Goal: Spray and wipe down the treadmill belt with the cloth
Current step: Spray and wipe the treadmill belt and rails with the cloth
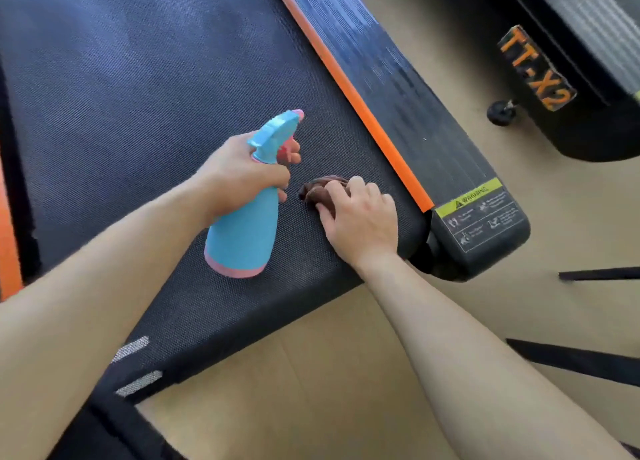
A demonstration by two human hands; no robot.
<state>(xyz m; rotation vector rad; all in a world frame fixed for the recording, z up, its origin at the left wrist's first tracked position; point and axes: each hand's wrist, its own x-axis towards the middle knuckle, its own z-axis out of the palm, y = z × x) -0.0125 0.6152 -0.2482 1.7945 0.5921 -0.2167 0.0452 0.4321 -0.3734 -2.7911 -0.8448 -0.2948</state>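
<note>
wiping looks to be the step in hand. in the head view the right grip (360, 217) lies palm-down on a bunched brown cloth (320, 187), fingers curled over it and pressing it onto the treadmill belt (138, 95). it sits near the belt's rear corner, just beside the orange strip (363, 113) that edges the black side rail (433, 130). the left grip (242, 172) is closed round the neck of a blue and pink spray bottle (242, 231), with a finger at the trigger and the nozzle aimed away over the belt. the bottle is tilted, just left of the cloth and apart from it; whether its base touches the belt i cannot tell. no mist or wet patch shows on the dark weave, so how much has been sprayed cannot be read.

most of the belt stretches away beyond both grips, so the job seems far from done. the next move likely calls for flat, steady pressure to draw the cloth across the belt's width, away from the rail. the bottle should be kept lifted out of the cloth's path, and a fresh squeeze aimed ahead of the cloth would help if the weave is dry. a yellow warning label (478, 210) marks the rail's end cap. on the tan floor (311, 373) to the right stands a second machine (588, 130) lettered tt-x2.
</note>
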